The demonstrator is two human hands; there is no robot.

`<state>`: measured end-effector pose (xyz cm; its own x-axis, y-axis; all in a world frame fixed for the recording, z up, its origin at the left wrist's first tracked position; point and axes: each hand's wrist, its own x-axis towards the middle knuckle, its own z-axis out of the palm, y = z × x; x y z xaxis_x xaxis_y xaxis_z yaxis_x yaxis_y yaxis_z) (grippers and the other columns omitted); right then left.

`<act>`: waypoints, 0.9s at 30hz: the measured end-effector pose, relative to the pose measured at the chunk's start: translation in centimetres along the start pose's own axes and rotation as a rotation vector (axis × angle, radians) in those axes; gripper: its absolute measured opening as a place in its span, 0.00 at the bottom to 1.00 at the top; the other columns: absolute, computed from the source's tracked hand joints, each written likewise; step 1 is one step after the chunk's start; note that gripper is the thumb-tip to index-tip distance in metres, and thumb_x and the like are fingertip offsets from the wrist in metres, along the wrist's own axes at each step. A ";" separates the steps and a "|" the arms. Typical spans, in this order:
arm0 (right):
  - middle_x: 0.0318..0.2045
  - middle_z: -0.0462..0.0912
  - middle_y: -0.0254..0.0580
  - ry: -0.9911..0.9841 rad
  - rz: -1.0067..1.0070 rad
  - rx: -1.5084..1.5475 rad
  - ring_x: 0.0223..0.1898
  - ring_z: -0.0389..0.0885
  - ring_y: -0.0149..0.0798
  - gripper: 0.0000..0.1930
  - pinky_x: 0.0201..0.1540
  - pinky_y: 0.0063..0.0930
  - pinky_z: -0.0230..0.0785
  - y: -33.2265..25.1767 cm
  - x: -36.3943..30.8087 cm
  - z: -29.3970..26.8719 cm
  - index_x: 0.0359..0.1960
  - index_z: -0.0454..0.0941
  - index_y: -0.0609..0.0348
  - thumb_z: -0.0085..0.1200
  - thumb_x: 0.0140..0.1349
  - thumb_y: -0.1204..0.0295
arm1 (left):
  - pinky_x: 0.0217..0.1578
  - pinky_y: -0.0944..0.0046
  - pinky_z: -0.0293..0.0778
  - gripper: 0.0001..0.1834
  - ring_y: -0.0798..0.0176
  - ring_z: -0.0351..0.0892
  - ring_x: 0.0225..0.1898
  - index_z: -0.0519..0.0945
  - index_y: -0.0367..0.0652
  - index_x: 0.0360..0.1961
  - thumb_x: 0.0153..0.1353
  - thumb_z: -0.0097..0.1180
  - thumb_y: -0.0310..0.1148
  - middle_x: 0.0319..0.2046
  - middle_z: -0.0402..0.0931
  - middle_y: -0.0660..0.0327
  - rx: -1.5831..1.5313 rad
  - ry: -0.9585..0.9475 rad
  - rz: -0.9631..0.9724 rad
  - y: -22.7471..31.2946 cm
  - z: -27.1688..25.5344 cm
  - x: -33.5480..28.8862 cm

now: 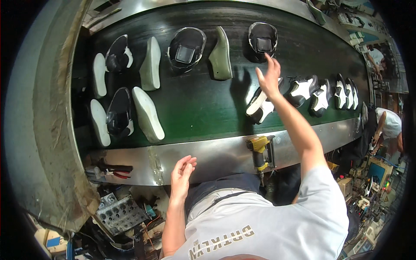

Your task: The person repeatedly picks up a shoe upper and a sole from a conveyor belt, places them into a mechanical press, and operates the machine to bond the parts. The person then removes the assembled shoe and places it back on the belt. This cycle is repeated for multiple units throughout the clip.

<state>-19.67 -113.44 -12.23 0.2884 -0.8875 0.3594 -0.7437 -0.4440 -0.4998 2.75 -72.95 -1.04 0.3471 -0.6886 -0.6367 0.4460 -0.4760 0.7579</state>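
Note:
My right hand [269, 78] reaches over the green conveyor belt [195, 108] with fingers spread and nothing in them. Its fingertips are at the near edge of a black shoe upper [262, 32] with a dark square piece inside; whether they touch it I cannot tell. Partly under that wrist lies a black and white shoe [265, 113] with a pale sole [256, 104] against it. Left of the upper stands a grey-green shoe last [222, 56]. My left hand [182, 175] hovers by the metal edge in front of my body, empty, its fingers loosely bent.
A yellow staple gun [260, 151] rests on the metal ledge [208, 158]. Another black upper [186, 47], pale lasts [147, 113] and white soles [99, 73] lie leftward. Several black and white shoes [320, 97] line the right. A control box [121, 214] sits below left; another person [388, 123] works far right.

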 end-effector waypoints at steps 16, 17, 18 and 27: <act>0.25 0.75 0.43 -1.049 -0.596 0.589 0.28 0.79 0.50 0.07 0.30 0.40 0.72 -19.6 -4.7 -7.6 0.29 0.72 0.60 0.55 0.62 0.71 | 0.56 0.63 0.66 0.24 0.64 0.71 0.55 0.74 0.35 0.53 0.56 0.66 0.28 0.52 0.73 0.57 0.161 -0.270 0.266 4.0 7.5 5.1; 0.26 0.75 0.43 -0.906 -0.555 0.695 0.30 0.78 0.48 0.06 0.32 0.39 0.72 -20.3 -4.2 -7.0 0.32 0.73 0.61 0.54 0.63 0.72 | 0.47 0.68 0.71 0.19 0.70 0.74 0.44 0.77 0.34 0.47 0.55 0.67 0.28 0.43 0.77 0.63 0.202 -0.327 0.024 3.2 5.7 4.3; 0.28 0.75 0.44 -0.761 -0.504 0.790 0.31 0.78 0.47 0.04 0.34 0.37 0.72 -20.4 -3.2 -6.2 0.34 0.74 0.61 0.53 0.64 0.73 | 0.42 0.71 0.72 0.16 0.73 0.74 0.39 0.78 0.34 0.45 0.56 0.66 0.26 0.38 0.78 0.67 -0.041 -0.327 0.017 4.3 6.0 3.1; 0.59 0.70 0.58 -0.459 0.575 0.287 0.63 0.66 0.56 0.41 0.63 0.44 0.62 -3.5 3.2 15.5 0.64 0.62 0.59 0.66 0.50 0.55 | 0.56 0.57 0.70 0.25 0.59 0.76 0.53 0.68 0.32 0.59 0.65 0.57 0.33 0.54 0.75 0.55 -0.565 0.049 0.075 3.0 -2.1 -7.1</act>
<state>-6.76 -116.64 -21.58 0.1724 -0.9219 -0.3468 -0.6846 0.1410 -0.7151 3.34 -68.35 5.50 0.4267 -0.6768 -0.5999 0.7859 -0.0508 0.6163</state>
